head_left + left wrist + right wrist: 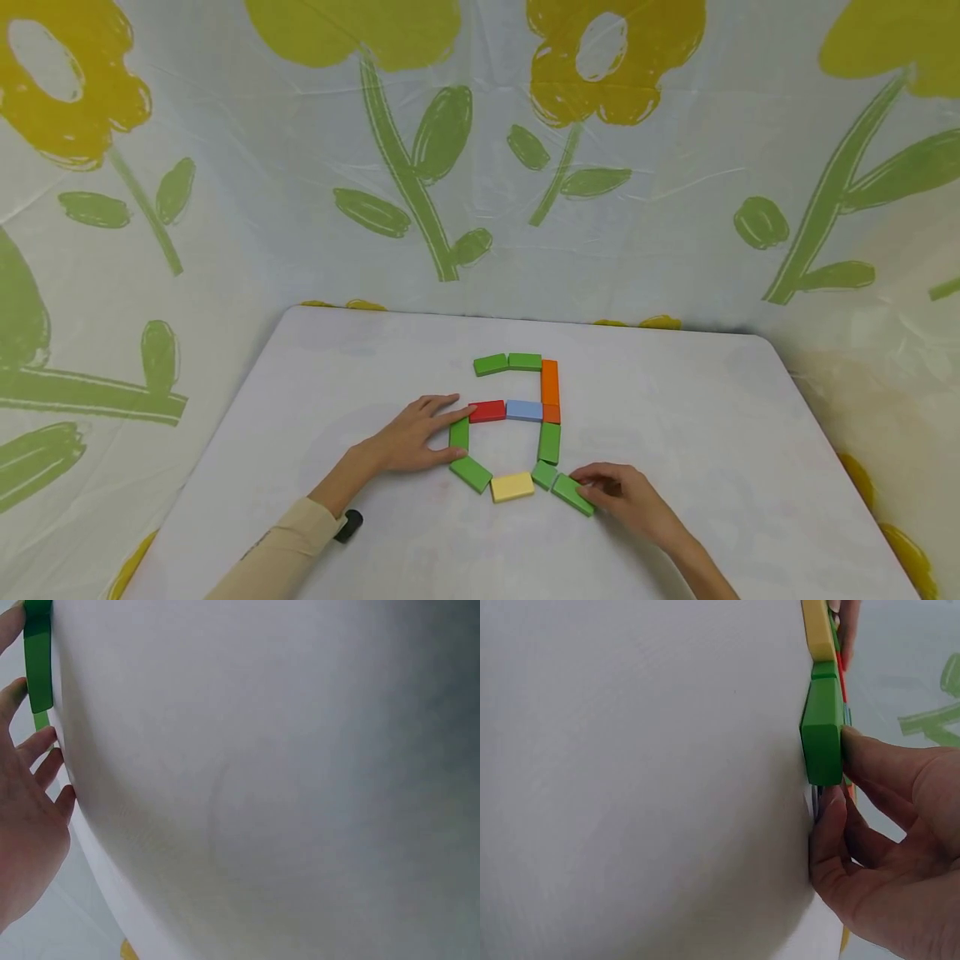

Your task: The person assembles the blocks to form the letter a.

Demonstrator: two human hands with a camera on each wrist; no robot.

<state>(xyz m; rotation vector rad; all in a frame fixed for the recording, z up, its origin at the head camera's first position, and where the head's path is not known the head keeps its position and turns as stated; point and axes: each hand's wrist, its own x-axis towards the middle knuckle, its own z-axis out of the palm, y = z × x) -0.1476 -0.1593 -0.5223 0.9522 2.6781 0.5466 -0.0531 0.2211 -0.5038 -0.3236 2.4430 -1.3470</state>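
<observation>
Wooden-looking blocks lie end to end on the white table, forming a rough figure. My left hand (411,435) spreads over its left side, the index fingertip on the red block (487,411) and the thumb at the joint between the upright green block (459,437) and the slanted green block (471,474). At the lower right, my right hand (626,498) pinches the end green block (823,731) with thumb and curled fingers. That block slants away from a short green block (544,475), which stands beside the yellow block (513,487).
A light blue block (524,410) continues the middle row to the orange blocks (551,383) on the right. Two green blocks form the top row, and another green block (550,443) sits below the orange. A flower-printed cloth (495,275) hangs behind the table (712,417).
</observation>
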